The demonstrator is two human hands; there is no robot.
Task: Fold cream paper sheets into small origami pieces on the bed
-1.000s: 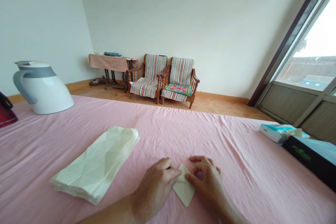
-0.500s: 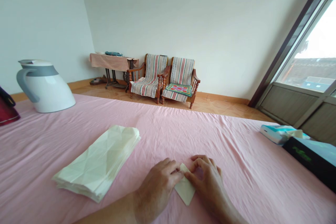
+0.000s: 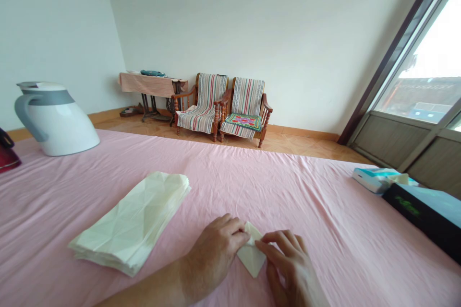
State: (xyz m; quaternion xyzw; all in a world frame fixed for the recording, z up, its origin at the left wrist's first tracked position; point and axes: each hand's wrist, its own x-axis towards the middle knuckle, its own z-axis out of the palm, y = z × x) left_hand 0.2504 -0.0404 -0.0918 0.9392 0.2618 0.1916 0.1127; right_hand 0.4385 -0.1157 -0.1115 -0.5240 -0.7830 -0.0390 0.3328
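Note:
A small folded piece of cream paper (image 3: 253, 260), pointed at its near and far ends, lies on the pink cloth between my hands. My left hand (image 3: 218, 249) has its fingers curled and pinches the paper's left edge. From the right, my right hand (image 3: 290, 261) touches the paper with its fingertips at the right edge, the fingers bent; its thumb is lower, beside the paper. Left of my hands rests a thick stack of creased cream paper sheets (image 3: 133, 220).
A white and grey jug (image 3: 66, 122) stands at the left, beside a dark red object (image 3: 7, 153) cut off by the frame. At the right are a tissue pack (image 3: 376, 180) and a black box (image 3: 410, 206). Two armchairs (image 3: 212, 100) stand beyond the pink cloth (image 3: 252, 172).
My right hand has shifted down and turned, with its thumb now off the paper and its fingertips on the right edge. My left hand keeps its hold. The view has shifted slightly.

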